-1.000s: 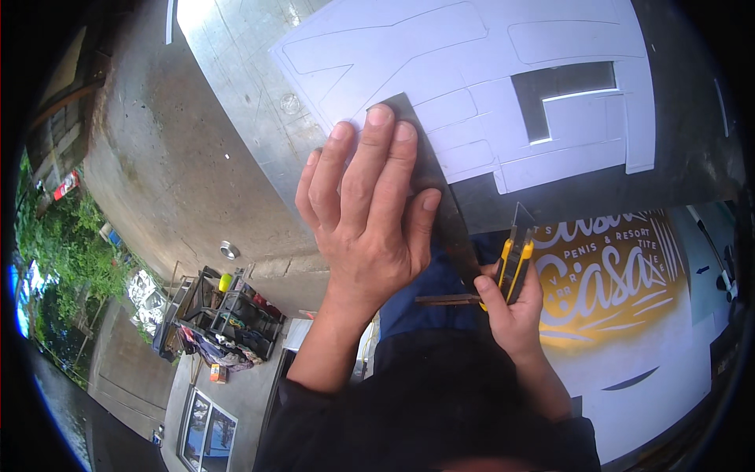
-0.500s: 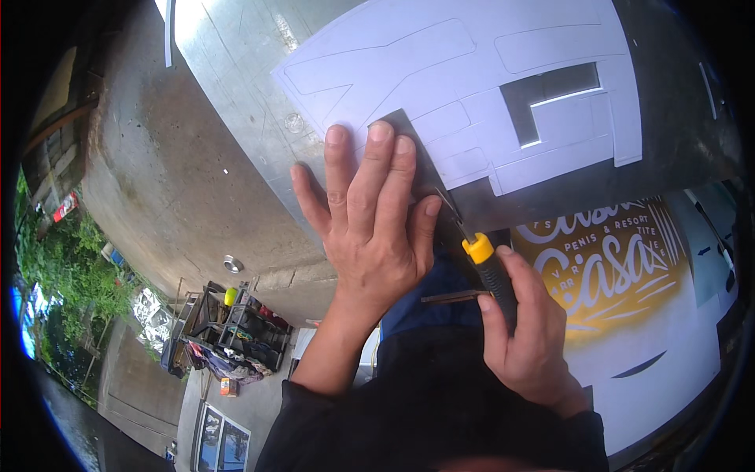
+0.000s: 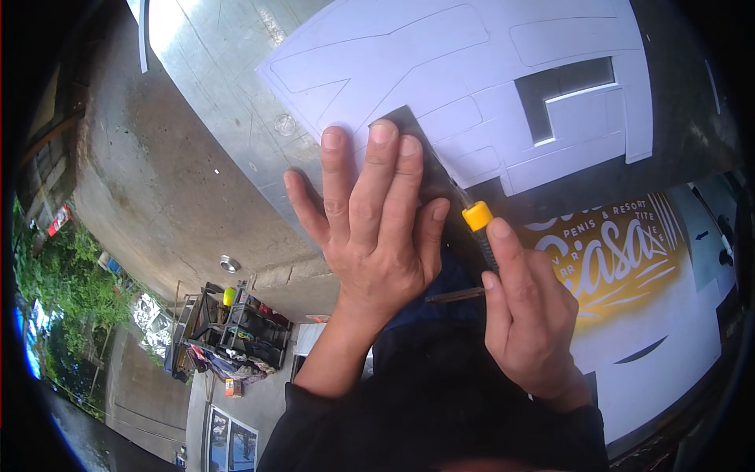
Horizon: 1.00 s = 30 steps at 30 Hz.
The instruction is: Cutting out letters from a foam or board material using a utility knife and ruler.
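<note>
My left hand (image 3: 366, 236) lies with fingers spread, pressing on a dark metal straightedge (image 3: 399, 115) and the white paper template (image 3: 448, 55) with traced outlines and an L-shaped cutout. Under the paper is a scratched metal sheet (image 3: 212, 71), darker toward the right. My right hand (image 3: 527, 307) grips a yellow-and-black utility knife (image 3: 477, 215), its blade against the straightedge's right edge near the paper's lower left edge. A rusty flat bar (image 3: 452, 295) juts out leftward beside my right hand.
A white and gold printed sign (image 3: 605, 299) lies below the work sheet at right. At left are a concrete surface (image 3: 141, 197), a dark rack heaped with items (image 3: 236, 330), a window (image 3: 230, 436) and greenery (image 3: 55, 283).
My right hand has swung the knife up and left, from below the metal sheet to the straightedge's edge at the paper. My left hand's fingers have spread and sit slightly lower in view.
</note>
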### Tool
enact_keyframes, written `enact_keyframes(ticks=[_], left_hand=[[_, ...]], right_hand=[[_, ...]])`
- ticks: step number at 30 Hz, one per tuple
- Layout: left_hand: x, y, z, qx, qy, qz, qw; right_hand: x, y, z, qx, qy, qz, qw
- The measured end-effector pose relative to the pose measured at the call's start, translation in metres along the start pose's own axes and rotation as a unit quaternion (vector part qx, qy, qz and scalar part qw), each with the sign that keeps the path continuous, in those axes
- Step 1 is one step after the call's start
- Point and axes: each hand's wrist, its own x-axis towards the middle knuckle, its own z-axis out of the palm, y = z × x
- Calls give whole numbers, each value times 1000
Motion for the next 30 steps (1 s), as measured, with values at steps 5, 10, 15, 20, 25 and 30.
enact_keyframes(ticks=[5, 10, 15, 20, 25, 30], left_hand=[[0, 0, 0, 6, -3, -4, 1000], [1, 0, 0, 7, -1, -4, 1000], [0, 1, -1, 4, 1, -5, 1000], [-1, 0, 2, 3, 1, -3, 1000], [0, 0, 1, 7, 4, 2, 1000], [0, 0, 2, 13, 11, 7, 1000]], right_hand=[[0, -1, 4, -14, 14, 2, 1000], [1, 0, 5, -25, 18, 0, 1000], [0, 0, 8, -26, 22, -6, 999], [2, 0, 7, -31, 13, -5, 999], [3, -6, 2, -57, 0, -5, 998], [10, -23, -17, -84, -101, 26, 991]])
